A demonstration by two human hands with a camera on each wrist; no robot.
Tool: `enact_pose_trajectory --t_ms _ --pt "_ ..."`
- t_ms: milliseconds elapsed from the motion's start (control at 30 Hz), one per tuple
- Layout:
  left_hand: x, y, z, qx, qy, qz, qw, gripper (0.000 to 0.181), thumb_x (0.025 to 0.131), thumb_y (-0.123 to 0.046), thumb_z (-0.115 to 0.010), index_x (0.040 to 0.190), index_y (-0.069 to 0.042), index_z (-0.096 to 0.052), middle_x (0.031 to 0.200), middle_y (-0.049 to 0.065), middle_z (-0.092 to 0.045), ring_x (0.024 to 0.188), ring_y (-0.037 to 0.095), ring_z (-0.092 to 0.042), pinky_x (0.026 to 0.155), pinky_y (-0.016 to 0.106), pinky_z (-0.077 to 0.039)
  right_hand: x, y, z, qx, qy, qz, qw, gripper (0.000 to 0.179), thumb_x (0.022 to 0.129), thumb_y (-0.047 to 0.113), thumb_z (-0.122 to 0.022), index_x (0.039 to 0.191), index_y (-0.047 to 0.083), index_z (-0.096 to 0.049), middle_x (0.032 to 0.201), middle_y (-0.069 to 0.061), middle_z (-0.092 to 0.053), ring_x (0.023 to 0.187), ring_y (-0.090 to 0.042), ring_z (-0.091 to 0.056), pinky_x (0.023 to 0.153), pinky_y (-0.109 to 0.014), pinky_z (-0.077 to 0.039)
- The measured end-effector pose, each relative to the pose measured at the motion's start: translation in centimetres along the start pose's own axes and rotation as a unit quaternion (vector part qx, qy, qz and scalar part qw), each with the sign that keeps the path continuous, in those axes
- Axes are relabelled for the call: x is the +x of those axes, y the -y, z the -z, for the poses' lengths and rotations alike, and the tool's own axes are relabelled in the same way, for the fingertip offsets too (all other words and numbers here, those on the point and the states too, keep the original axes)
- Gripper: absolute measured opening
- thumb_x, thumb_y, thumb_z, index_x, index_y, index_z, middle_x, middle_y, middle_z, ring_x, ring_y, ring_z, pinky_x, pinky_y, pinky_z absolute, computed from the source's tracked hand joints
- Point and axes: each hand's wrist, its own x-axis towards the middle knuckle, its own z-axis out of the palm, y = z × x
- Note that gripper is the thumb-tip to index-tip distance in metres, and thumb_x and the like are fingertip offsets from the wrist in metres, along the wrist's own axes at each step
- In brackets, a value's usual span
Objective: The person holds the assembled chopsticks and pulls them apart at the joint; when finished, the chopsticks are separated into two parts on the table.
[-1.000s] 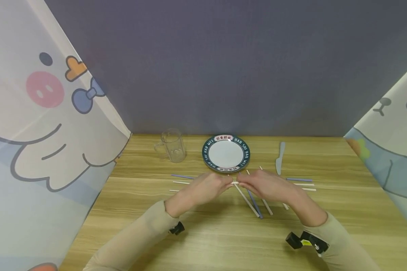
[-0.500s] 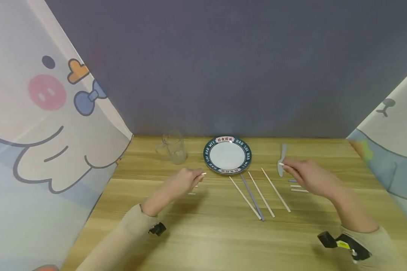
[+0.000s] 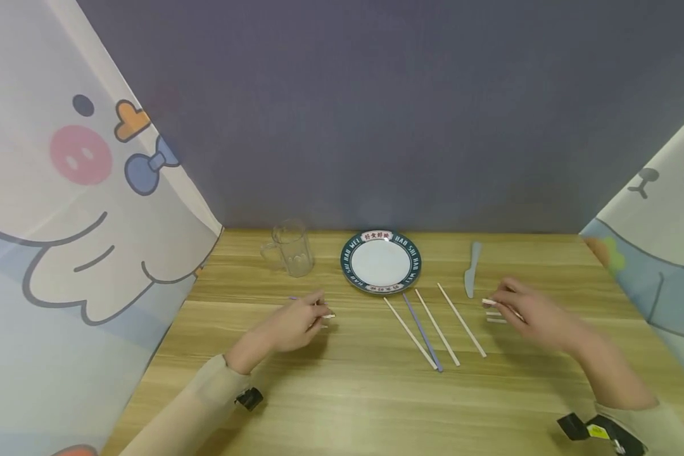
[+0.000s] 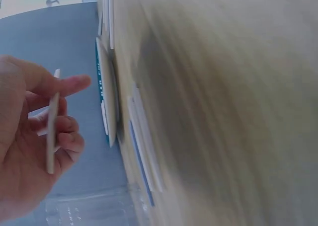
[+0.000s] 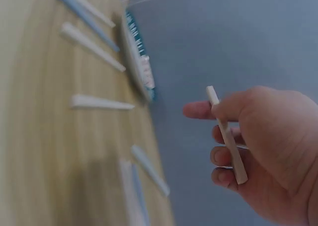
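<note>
Currently my left hand (image 3: pixel 296 322) pinches a short white stick (image 4: pixel 51 136), raised over the short left-side sticks (image 4: pixel 148 141). My right hand (image 3: pixel 538 313) pinches a second short white stick (image 5: pixel 230 144), above the short right-side sticks (image 3: pixel 496 314). Between my hands, four long sticks (image 3: pixel 437 327) slant far-left to near-right on the tabletop (image 3: pixel 365 405), the rightmost nearer my right hand.
</note>
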Motion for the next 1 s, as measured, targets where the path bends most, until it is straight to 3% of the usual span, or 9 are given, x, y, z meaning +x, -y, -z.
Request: enact_pose_trajectory --t_ms 133,233,467,600,767,1000 --pt "-0.9 0.8 -0.6 0.000 -0.002 -0.021 0.9998 0.017 0.104 -0.009 -0.067 0.113 -0.005 -0.080 0.101 0.000 -0.061 0.084 0.005 -0.052 0.073 0.020 -0.053 -1.6 -1.0 -1.2 -0.012 -0.016 0.005 0.9998 0.031 0.085 -0.012 -0.078 0.114 0.001 -0.077 0.098 0.009 -0.051 0.077 0.010 -0.035 0.061 -0.013 -0.034" --pt "-1.5 1.4 -0.7 -0.007 -0.011 -0.030 0.9995 0.013 0.101 -0.008 -0.071 0.108 -0.007 -0.082 0.096 -0.001 -0.064 0.083 0.005 -0.052 0.073 0.020 -0.052 -2.5 -1.5 -1.7 0.001 -0.030 0.001 0.9995 0.034 0.083 -0.013 -0.079 0.113 0.004 -0.077 0.096 0.010 -0.055 0.076 0.011 -0.037 0.060 -0.012 -0.034" --pt "-2.1 1.9 -0.9 -0.037 -0.001 0.003 0.9993 0.008 0.093 -0.003 -0.080 0.098 -0.008 -0.083 0.090 -0.001 -0.075 0.079 0.002 -0.061 0.070 0.017 -0.055 -3.9 -2.5 -2.4 -0.005 -0.039 -0.012 0.9992 0.031 0.076 -0.001 -0.090 0.095 0.019 -0.076 0.090 0.015 -0.065 0.080 0.008 -0.054 0.063 -0.015 -0.046" --pt "-2.0 2.1 -0.9 -0.048 0.003 0.013 0.9988 0.006 0.090 -0.002 -0.081 0.093 -0.008 -0.081 0.088 0.000 -0.077 0.077 0.002 -0.065 0.071 0.017 -0.057 -4.4 -3.0 -2.9 0.000 -0.038 -0.003 0.9993 0.029 0.075 0.001 -0.092 0.092 0.019 -0.076 0.087 0.016 -0.065 0.078 0.009 -0.053 0.063 -0.010 -0.043" --pt "-1.7 2.4 -1.2 -0.044 0.013 0.008 0.9989 0.008 0.090 -0.004 -0.083 0.088 -0.011 -0.080 0.083 -0.003 -0.076 0.072 -0.002 -0.059 0.066 0.015 -0.053 -4.8 -3.2 -3.5 0.010 -0.039 0.002 0.9992 0.040 0.065 -0.007 -0.092 0.090 0.021 -0.077 0.086 0.017 -0.065 0.076 0.010 -0.051 0.061 -0.010 -0.040" --pt "-1.6 3.0 -1.7 -0.042 0.020 0.005 0.9989 0.009 0.090 -0.004 -0.083 0.086 -0.011 -0.079 0.081 -0.004 -0.075 0.070 -0.005 -0.055 0.065 0.014 -0.052 -5.0 -3.0 -3.7 0.007 -0.016 -0.024 0.9996 0.035 0.072 -0.003 -0.091 0.089 0.023 -0.076 0.087 0.018 -0.065 0.077 0.011 -0.052 0.060 -0.015 -0.044"
